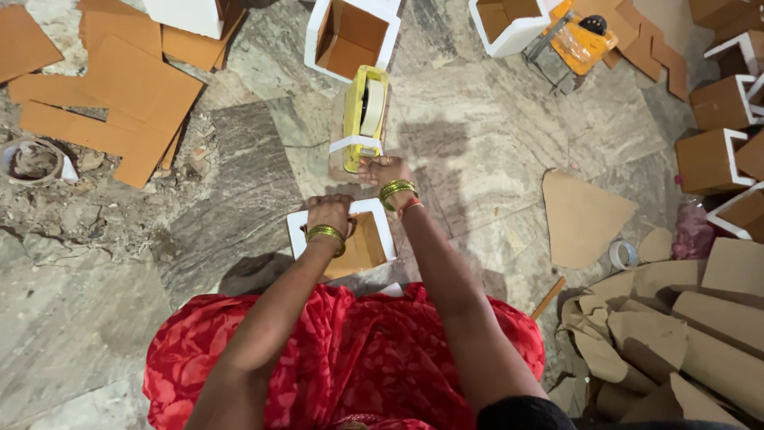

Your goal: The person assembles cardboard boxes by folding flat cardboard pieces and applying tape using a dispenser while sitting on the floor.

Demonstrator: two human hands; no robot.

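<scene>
Item: small white-edged brown cardboard box (pixel 368 239), open, under left hand (pixel 329 213) clasping its far rim; right hand (pixel 383 170) just beyond, fingers closed at near end of yellow tape dispenser (pixel 364 115), long axis running away from both

Flat brown cardboard sheets (pixel 119 95) lie on the stone floor (pixel 493 151) at upper left, beside a used tape ring (pixel 32 159). Open white boxes (pixel 350 36) sit at top, an orange bag (pixel 581 40) nearby. Cardboard scraps (pixel 660 334) pile at right.
</scene>
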